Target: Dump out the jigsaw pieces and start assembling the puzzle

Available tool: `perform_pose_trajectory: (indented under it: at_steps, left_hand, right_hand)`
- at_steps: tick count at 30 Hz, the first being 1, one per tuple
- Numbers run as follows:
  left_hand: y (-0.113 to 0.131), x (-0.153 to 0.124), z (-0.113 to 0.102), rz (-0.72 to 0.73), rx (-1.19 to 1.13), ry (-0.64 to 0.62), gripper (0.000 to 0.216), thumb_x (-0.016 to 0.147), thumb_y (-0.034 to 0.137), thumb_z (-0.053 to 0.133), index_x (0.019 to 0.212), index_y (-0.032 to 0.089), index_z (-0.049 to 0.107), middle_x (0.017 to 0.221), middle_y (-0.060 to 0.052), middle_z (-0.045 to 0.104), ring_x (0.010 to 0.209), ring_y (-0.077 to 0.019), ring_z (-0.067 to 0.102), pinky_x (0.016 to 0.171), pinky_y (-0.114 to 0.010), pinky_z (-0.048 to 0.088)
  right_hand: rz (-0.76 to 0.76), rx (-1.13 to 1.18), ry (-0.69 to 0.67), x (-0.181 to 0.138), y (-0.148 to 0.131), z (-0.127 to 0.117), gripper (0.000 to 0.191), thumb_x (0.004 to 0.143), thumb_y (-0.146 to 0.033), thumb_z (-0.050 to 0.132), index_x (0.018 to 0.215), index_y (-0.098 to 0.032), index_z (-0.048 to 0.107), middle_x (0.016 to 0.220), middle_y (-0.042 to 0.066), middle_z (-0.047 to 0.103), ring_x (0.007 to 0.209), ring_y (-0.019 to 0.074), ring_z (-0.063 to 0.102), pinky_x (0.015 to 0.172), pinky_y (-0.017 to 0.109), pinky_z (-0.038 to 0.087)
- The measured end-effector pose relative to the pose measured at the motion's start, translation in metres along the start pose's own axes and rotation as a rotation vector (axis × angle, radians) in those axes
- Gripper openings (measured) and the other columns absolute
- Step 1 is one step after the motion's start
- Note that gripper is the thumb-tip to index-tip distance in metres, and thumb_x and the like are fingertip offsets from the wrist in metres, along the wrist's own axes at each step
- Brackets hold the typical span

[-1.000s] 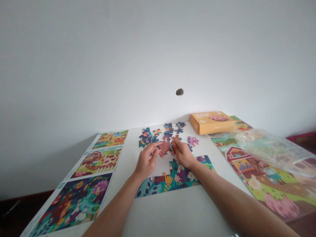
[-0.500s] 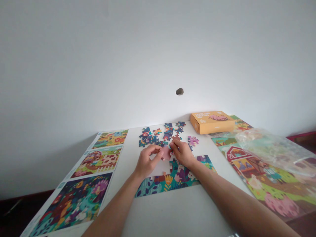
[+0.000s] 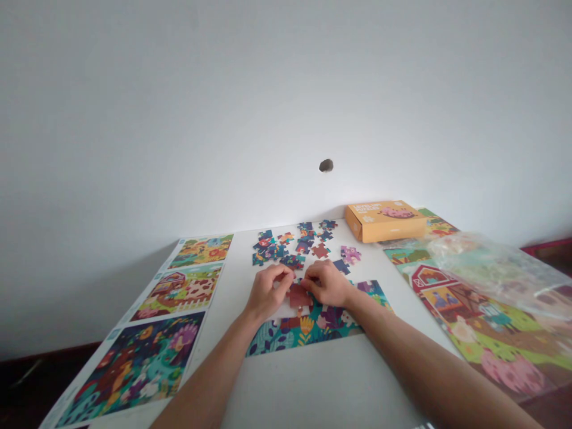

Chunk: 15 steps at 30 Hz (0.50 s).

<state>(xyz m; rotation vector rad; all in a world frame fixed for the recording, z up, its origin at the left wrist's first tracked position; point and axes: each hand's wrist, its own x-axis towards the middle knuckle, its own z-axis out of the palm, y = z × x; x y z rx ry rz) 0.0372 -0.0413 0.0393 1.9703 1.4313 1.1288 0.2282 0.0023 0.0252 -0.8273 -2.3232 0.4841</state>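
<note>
A reddish-brown puzzle piece is tilted over the upper-left edge of the partly joined jigsaw puzzle, whose picture shows teal leaves, a yellow flower and purple shapes. My left hand pinches the piece near its upper left corner, thumb and fingers together. From the other side, my right hand is closed on its upper right edge, fingertips curled. My right hand and wrist hide part of the joined puzzle. Just beyond my hands lie several loose puzzle pieces, including another brown piece.
Three printed reference pictures lie at the left, the nearest a dark forest picture. An orange puzzle box stands at the back right by the wall. A farm puzzle lies at the right, partly under a clear plastic bag.
The brown piece has come down and nearer, to the joined puzzle's edge, its face now darker to view. My right hand has shifted slightly left and nearer, uncovering loose pieces behind.
</note>
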Motion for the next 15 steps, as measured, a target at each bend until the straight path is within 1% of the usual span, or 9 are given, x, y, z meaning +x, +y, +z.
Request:
perform_pose_trajectory:
  at_steps: [4, 6, 8, 9, 11, 15]
  left_hand:
    - [-0.0059, -0.0004, 0.0013, 0.067, 0.065, -0.044, 0.015, 0.083, 0.025, 0.054, 0.077, 0.021, 0.067, 0.075, -0.001, 0.068, 0.076, -0.0185, 0.063, 0.073, -0.029, 0.048]
    - [-0.0071, -0.0011, 0.0015, 0.061, 0.071, -0.056, 0.011, 0.082, 0.023, 0.056, 0.078, 0.021, 0.066, 0.075, -0.001, 0.069, 0.077, -0.0189, 0.064, 0.073, -0.029, 0.049]
    - [-0.0069, -0.0020, 0.0016, 0.029, 0.048, -0.068, 0.009, 0.081, 0.023, 0.057, 0.082, 0.020, 0.065, 0.073, 0.000, 0.069, 0.074, -0.0187, 0.066, 0.072, -0.029, 0.050]
    - [-0.0064, -0.0023, 0.0016, 0.009, 0.027, -0.080, 0.010, 0.082, 0.023, 0.057, 0.088, 0.020, 0.064, 0.072, 0.000, 0.069, 0.072, -0.0185, 0.067, 0.072, -0.029, 0.050]
    - [-0.0047, -0.0026, 0.0016, -0.027, -0.019, -0.114, 0.023, 0.082, 0.023, 0.057, 0.104, 0.020, 0.062, 0.069, 0.001, 0.070, 0.069, -0.0185, 0.068, 0.072, -0.029, 0.051]
    - [-0.0007, -0.0011, 0.0016, -0.058, -0.059, -0.175, 0.040, 0.083, 0.022, 0.055, 0.123, 0.020, 0.057, 0.073, 0.001, 0.072, 0.070, -0.0184, 0.069, 0.076, -0.031, 0.051]
  right_hand:
    - [0.041, -0.018, 0.012, 0.0000, 0.0008, 0.0004, 0.029, 0.087, -0.026, 0.057, 0.060, -0.019, 0.055, 0.060, 0.000, 0.056, 0.060, 0.0124, 0.048, 0.062, 0.025, 0.033]
    - [0.073, -0.011, 0.030, 0.0004, 0.0022, 0.0012, 0.029, 0.089, -0.028, 0.057, 0.061, -0.018, 0.057, 0.060, 0.000, 0.057, 0.060, 0.0121, 0.049, 0.062, 0.025, 0.034]
    - [0.108, -0.001, 0.053, 0.0010, 0.0038, 0.0024, 0.030, 0.090, -0.031, 0.057, 0.063, -0.018, 0.058, 0.061, 0.000, 0.057, 0.060, 0.0119, 0.049, 0.061, 0.024, 0.034]
    - [0.125, 0.006, 0.063, 0.0012, 0.0045, 0.0030, 0.031, 0.090, -0.033, 0.057, 0.063, -0.018, 0.058, 0.061, 0.000, 0.058, 0.059, 0.0119, 0.050, 0.060, 0.024, 0.034]
    - [0.155, 0.028, 0.073, 0.0017, 0.0051, 0.0036, 0.032, 0.091, -0.035, 0.056, 0.064, -0.018, 0.059, 0.061, 0.000, 0.059, 0.059, 0.0117, 0.051, 0.059, 0.024, 0.034]
    - [0.186, 0.085, 0.054, 0.0020, 0.0027, 0.0027, 0.032, 0.092, -0.037, 0.055, 0.067, -0.019, 0.061, 0.063, -0.001, 0.062, 0.059, 0.0112, 0.053, 0.059, 0.023, 0.034]
